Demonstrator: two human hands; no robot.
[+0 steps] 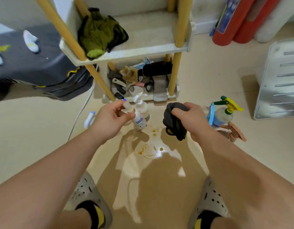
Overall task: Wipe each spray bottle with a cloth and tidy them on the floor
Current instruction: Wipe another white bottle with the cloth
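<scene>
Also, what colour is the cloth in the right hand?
Dark grey cloth, bunched in the right hand; the head view shows it.

Rag (100,33) on shelf (143,52), two bottles (223,115) right on floor (209,76)

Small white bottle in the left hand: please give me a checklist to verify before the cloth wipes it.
1. Left hand holds the small white bottle: ok.
2. Right hand holds the dark cloth: ok.
3. Cloth touches the bottle: not ok, they are apart.
4. Bottle cap closed: cannot tell.
5. Floor below is clean: not ok, yellowish stains show.
</scene>
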